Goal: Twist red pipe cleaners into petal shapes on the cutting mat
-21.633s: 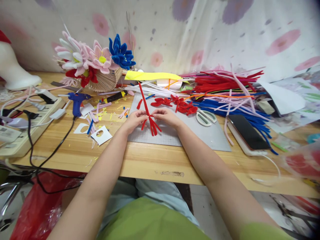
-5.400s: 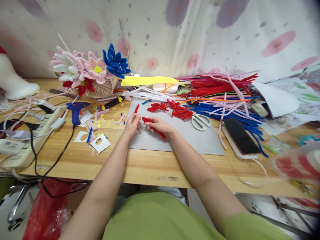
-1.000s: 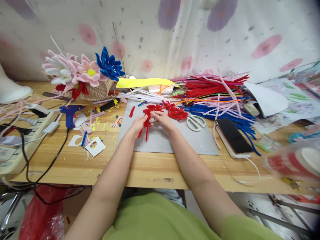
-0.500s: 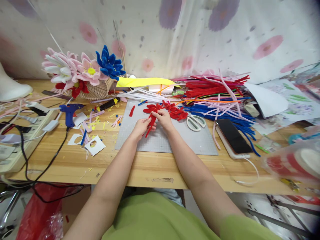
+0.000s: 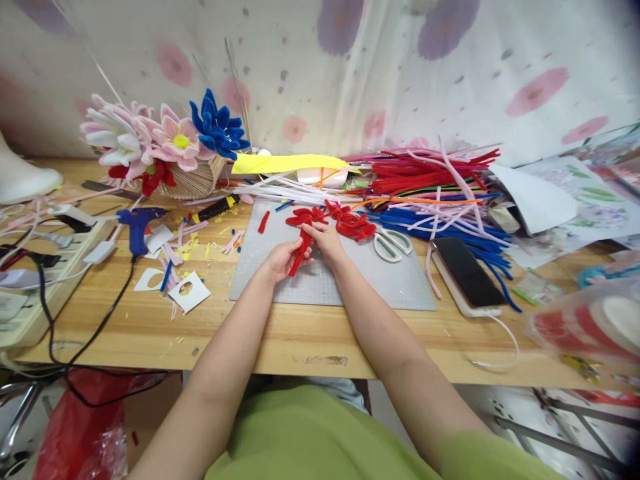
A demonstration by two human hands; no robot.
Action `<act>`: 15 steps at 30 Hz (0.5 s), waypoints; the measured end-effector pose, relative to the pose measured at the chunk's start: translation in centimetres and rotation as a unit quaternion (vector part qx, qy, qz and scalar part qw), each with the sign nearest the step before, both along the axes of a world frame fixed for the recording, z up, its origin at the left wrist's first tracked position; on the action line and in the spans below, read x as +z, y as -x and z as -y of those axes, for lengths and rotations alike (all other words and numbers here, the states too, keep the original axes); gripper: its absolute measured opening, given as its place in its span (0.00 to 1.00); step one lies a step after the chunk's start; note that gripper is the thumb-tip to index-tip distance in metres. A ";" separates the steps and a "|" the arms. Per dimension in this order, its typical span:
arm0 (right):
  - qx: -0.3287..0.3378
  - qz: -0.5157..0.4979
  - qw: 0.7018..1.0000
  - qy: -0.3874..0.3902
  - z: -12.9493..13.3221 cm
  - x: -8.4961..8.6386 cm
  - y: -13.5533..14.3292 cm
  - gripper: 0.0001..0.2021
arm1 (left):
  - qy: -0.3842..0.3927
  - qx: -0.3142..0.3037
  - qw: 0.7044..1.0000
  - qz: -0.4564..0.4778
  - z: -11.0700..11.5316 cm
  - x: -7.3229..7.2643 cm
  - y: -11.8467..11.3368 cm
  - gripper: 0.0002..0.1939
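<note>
Over the grey cutting mat, both of my hands are closed on a red pipe cleaner piece. My left hand grips it from the left, its lower end sticking out below the fingers. From the right, my right hand pinches its upper part. Just beyond the fingers lie red pipe cleaner petals, some partly behind my hands. A short red strip rests on the mat's left side. White-handled scissors lie right of the petals.
A blue glue gun and a power strip with cables stand left. Fuzzy flowers rise at the back left. Bundled pipe cleaners lie behind the mat. A phone and a bagged cup are on the right.
The red piece has turned slightly in my fingers, and its lower end now looks wider and blunter. Both hands have stayed almost in place.
</note>
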State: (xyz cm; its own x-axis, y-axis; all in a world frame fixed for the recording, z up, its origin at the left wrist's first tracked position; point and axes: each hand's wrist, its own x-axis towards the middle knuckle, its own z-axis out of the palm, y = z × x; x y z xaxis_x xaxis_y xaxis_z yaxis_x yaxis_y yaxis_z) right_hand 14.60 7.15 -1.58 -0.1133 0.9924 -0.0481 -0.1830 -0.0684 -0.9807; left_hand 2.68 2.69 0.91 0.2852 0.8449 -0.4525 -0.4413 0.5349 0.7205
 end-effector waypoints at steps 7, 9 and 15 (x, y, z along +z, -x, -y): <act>0.100 0.028 0.994 0.045 0.5 0.6 -0.4 0.18 | -0.061 0.038 0.988 -0.134 0.0 -0.6 -0.6 0.12; 0.060 0.044 0.997 0.017 0.4 0.3 -0.2 0.15 | -0.072 0.027 0.987 -0.140 -0.1 -0.6 -0.7 0.11; 0.007 0.107 0.993 -0.051 0.0 -0.4 0.1 0.12 | -0.097 0.034 0.977 -0.186 -0.3 -1.1 -0.7 0.04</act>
State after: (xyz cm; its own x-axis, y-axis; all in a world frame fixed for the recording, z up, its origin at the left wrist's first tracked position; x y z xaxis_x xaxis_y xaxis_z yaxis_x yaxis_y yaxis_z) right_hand 14.50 7.18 -1.98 -0.1260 0.9916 0.0280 0.0300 0.0320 -0.9990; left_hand 3.35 3.03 -0.19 0.0717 0.9360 -0.3446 -0.1585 0.3518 0.9225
